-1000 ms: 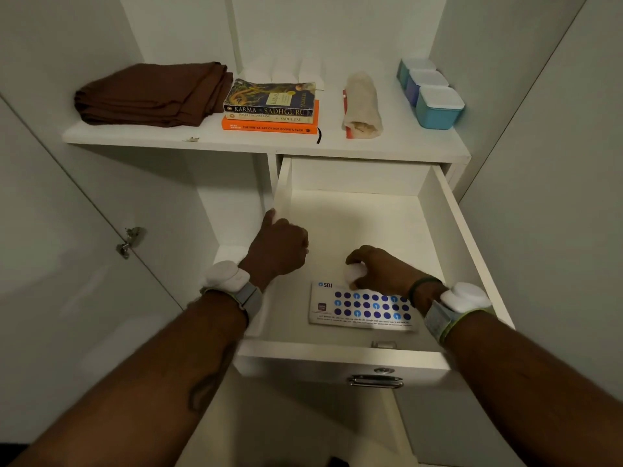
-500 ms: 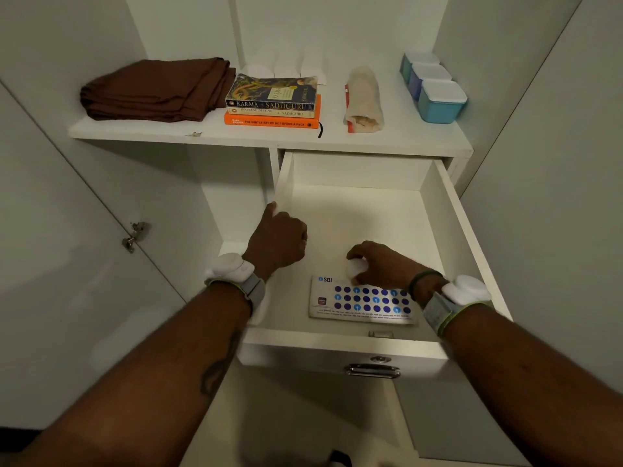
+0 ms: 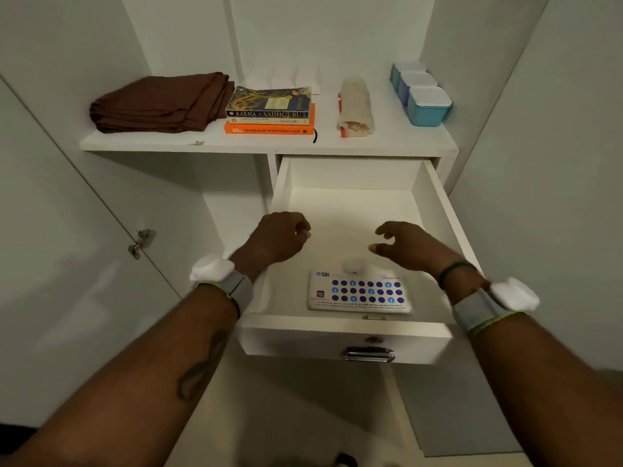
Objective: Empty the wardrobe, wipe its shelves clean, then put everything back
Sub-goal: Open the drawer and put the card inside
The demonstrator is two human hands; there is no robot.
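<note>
White laminate drawer (image 3: 337, 335) with chrome handle (image 3: 369, 354) is pulled out below the white wardrobe shelf (image 3: 404, 139). A white passbook printed with blue dots (image 3: 359, 293) lies flat on the drawer floor near the front. A small white rounded object (image 3: 354, 265) sits at the passbook's far edge; can't tell what it is.

Left hand (image 3: 281, 237) hovers over the drawer's left wall, fingers loosely curled, nothing in it. Right hand (image 3: 413, 246) hovers above the drawer just beyond the white object, fingers half spread and bent, holding nothing, not touching it.

On the shelf, left to right:
- folded brown cloth (image 3: 161, 102)
- stack of three books with an orange one at the bottom (image 3: 269, 112)
- rolled beige cloth (image 3: 355, 107)
- row of three blue lidded plastic tubs (image 3: 423, 94) by the right wall

Both wrists carry grey straps with white pads.
</note>
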